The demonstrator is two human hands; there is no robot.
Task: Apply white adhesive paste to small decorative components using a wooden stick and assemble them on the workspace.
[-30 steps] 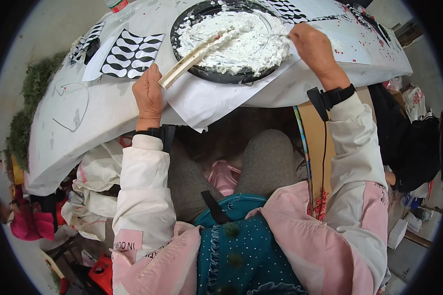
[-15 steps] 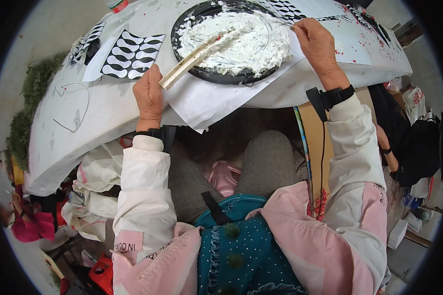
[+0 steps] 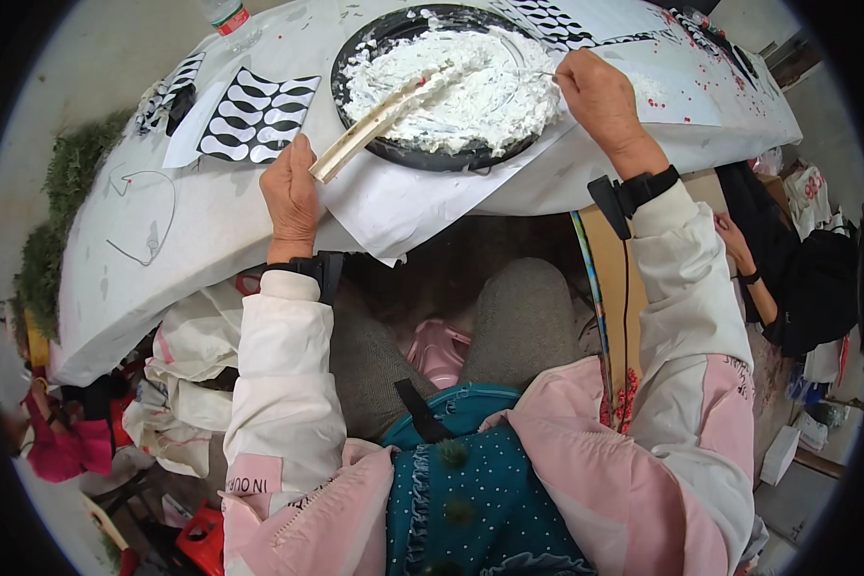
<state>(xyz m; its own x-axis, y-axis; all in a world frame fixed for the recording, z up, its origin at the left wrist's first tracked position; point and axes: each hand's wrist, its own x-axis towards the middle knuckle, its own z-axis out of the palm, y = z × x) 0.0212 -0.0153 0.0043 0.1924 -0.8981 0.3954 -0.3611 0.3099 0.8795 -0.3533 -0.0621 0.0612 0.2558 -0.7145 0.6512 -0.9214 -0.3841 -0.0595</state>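
A round black pan (image 3: 348, 58) of thick white paste (image 3: 480, 91) sits at the table's near edge. A pale wooden strip (image 3: 360, 142), smeared with paste at its far end, rests across the pan's rim. My left hand (image 3: 290, 197) is closed beside the strip's near end, touching or nearly touching it; what its fingers hold, if anything, is hidden. Over the pan's right edge, my right hand (image 3: 600, 96) pinches a thin, wire-like piece (image 3: 540, 73) whose other end reaches the paste.
White sheets (image 3: 403, 216) lie under the pan. Left of it are a black-and-white patterned sheet (image 3: 259, 115) and a bent wire (image 3: 171, 216). A bottle (image 3: 226, 14) stands at the back left. Small red bits (image 3: 677, 101) dot the right side. Another person's arm (image 3: 747, 269) shows at right.
My right hand has shifted slightly left and down, and the thin piece in its fingers now shows above the paste. My left hand has hardly moved.
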